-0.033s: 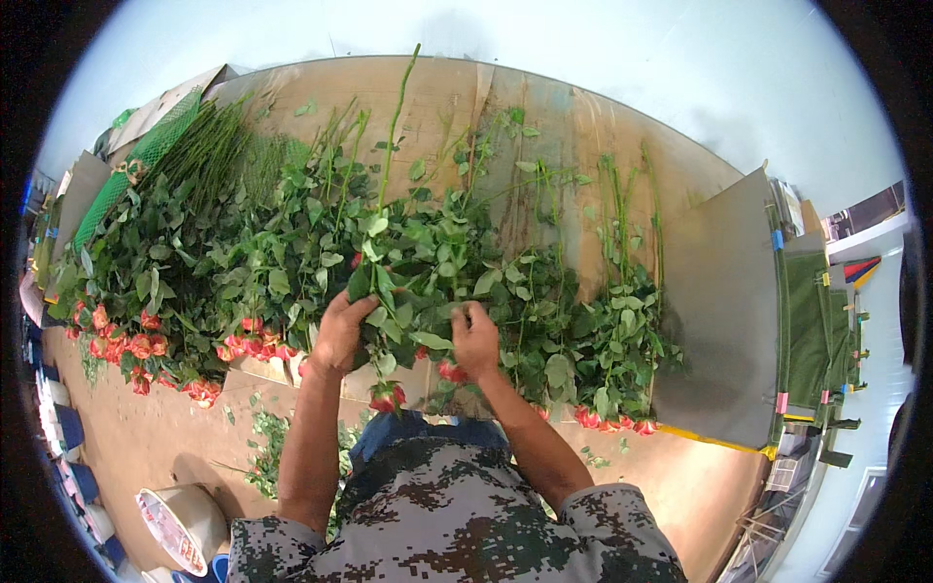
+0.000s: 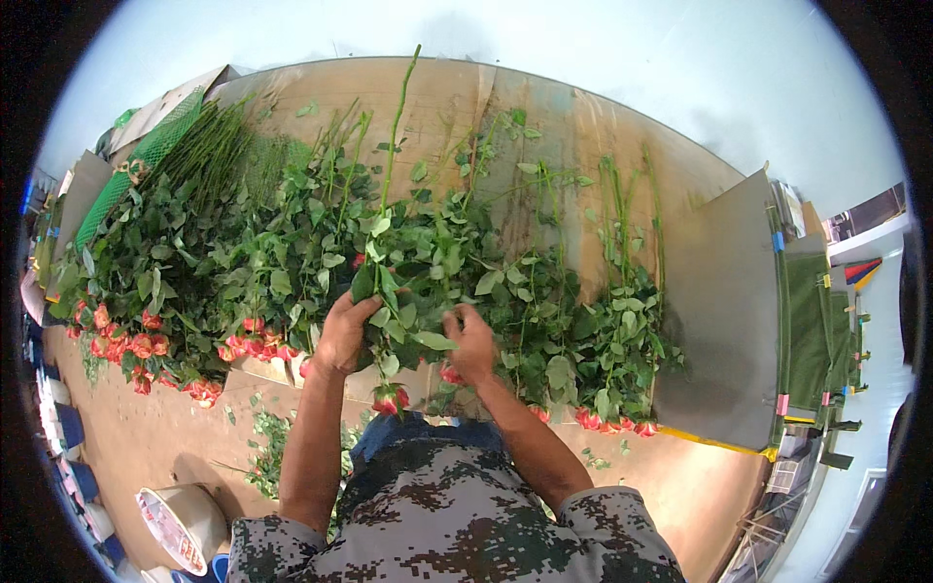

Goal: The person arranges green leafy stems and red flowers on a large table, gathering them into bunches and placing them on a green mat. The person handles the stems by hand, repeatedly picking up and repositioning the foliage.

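Observation:
My left hand [image 2: 342, 335] is closed around the leafy stem of a long rose [image 2: 390, 399], whose red and yellow bloom hangs toward me. Its bare green stem end [image 2: 400, 121] points away across the table. My right hand [image 2: 472, 348] is beside the same rose, fingers curled and thumb pressed in, at the tip of a broad green leaf [image 2: 433, 340]. Whatever lies inside those fingers is hidden. Another red bloom [image 2: 450, 375] shows just below the right hand.
Many roses lie in leafy heaps [image 2: 175, 243] on the brown table [image 2: 321, 83], blooms over the near edge. Green netting [image 2: 151, 155] is at the left, a grey panel [image 2: 724, 321] at the right. Cut foliage [image 2: 272, 447] and a pale bucket [image 2: 190, 525] are on the floor.
My right hand has moved slightly left and its fingers have shifted at the leaf. The held rose's bloom sits a little lower and to the right.

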{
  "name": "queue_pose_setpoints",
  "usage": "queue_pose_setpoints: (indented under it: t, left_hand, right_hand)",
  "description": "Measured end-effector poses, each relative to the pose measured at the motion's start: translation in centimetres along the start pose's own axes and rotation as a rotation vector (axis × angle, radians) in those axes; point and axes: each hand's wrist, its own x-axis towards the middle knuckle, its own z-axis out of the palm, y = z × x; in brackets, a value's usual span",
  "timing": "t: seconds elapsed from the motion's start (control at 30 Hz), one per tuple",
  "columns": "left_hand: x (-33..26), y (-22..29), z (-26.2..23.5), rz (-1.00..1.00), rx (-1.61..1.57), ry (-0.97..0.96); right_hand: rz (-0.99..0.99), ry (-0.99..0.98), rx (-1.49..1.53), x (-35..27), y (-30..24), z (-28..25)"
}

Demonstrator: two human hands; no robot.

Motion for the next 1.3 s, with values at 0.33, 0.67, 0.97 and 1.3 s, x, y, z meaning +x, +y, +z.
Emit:
queue_pose_setpoints:
  t: [0.33,0.67,0.97,1.3]
  left_hand:
    - [2.3,-2.7,2.2,-0.052,0.262,0.030]
    - [2.4,-10.6,12.8,0.257,0.925,-0.083]
    - [5.9,-12.2,6.9,0.328,1.163,-0.048]
    - [11.3,-11.5,1.0,0.125,1.732,0.373]
  right_hand:
    - [-0.020,-0.216,0.286,-0.5,-2.9,-2.6]
    - [-0.053,0.078,-0.029,-5.6,-0.9,-11.3]
    - [0.180,-0.032,-0.227,-5.2,9.2,-17.6]
    - [0.266,-0.062,-0.438,-4.8,10.3,-16.3]
